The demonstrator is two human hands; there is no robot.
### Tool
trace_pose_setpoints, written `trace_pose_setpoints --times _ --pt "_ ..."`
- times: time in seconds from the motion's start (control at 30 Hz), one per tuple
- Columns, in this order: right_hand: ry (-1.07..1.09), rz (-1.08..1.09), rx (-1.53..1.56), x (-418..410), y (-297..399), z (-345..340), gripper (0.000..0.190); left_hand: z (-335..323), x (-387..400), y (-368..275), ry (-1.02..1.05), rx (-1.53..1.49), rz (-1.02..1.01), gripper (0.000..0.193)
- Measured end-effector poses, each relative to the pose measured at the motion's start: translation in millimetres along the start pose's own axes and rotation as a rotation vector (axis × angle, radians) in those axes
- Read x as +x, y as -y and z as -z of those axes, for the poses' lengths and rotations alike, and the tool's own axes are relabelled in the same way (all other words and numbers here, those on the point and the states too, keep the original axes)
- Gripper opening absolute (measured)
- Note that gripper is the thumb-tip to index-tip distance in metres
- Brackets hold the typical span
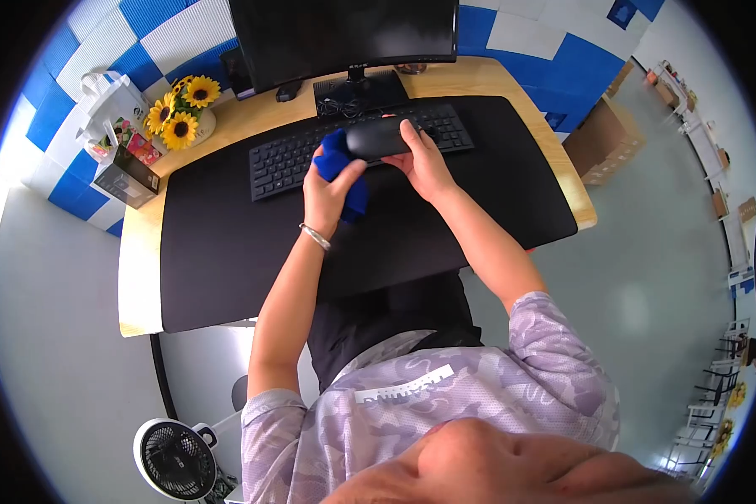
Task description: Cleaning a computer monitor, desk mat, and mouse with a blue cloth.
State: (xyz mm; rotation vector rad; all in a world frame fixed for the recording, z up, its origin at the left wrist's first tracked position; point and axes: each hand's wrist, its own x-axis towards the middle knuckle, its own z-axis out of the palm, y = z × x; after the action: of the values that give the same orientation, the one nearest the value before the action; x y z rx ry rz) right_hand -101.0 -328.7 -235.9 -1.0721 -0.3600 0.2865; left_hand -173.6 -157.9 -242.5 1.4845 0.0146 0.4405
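Observation:
My left hand [329,189], with a silver bracelet at the wrist, grips a blue cloth [335,157] whose end hangs towards the desk mat. The cloth touches or lies very near the left end of a smooth, dark, rounded case [374,138]. My right hand [423,154] holds the right end of this case, thumb on top and fingers beneath. Both hands are above the front part of a black keyboard [283,165], hiding some of its keys. What kind of case it is cannot be told.
A monitor [346,31] stands at the back, with a coiled cable [342,108] before its base and a computer mouse [289,91] to the left. Sunflowers [180,129], a white bag [116,116] and a small box [128,176] are at the left. A black mat [239,252] covers the desk.

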Motion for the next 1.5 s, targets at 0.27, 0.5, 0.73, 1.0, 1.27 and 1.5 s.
trace_pose_setpoints --times 0.27,0.5,0.73,1.0,1.27,1.5 --pt "0.023 -0.069 0.176 2.9 0.5 6.4 0.048 9.0 0.8 -18.0 -0.064 -0.493 0.33 0.05" --pt "0.068 0.002 0.091 -0.1 4.1 -1.7 0.061 4.5 -4.2 -5.2 0.098 -0.42 0.288 0.056" --pt "0.068 0.062 0.081 0.8 8.0 1.7 0.056 -0.3 -7.7 -2.3 0.006 -0.157 0.201 0.052" --pt "0.09 0.106 0.046 -5.1 7.3 -4.9 0.051 0.7 -7.4 -15.4 0.059 0.142 -0.284 0.049" --pt "-0.08 0.454 -0.594 -13.2 -7.5 -8.9 0.05 -21.7 -19.7 -11.8 0.126 0.684 -0.596 0.057" --pt "0.168 0.014 0.168 -10.4 18.5 -0.6 0.058 8.2 -0.9 -6.1 0.017 -0.421 0.426 0.044"
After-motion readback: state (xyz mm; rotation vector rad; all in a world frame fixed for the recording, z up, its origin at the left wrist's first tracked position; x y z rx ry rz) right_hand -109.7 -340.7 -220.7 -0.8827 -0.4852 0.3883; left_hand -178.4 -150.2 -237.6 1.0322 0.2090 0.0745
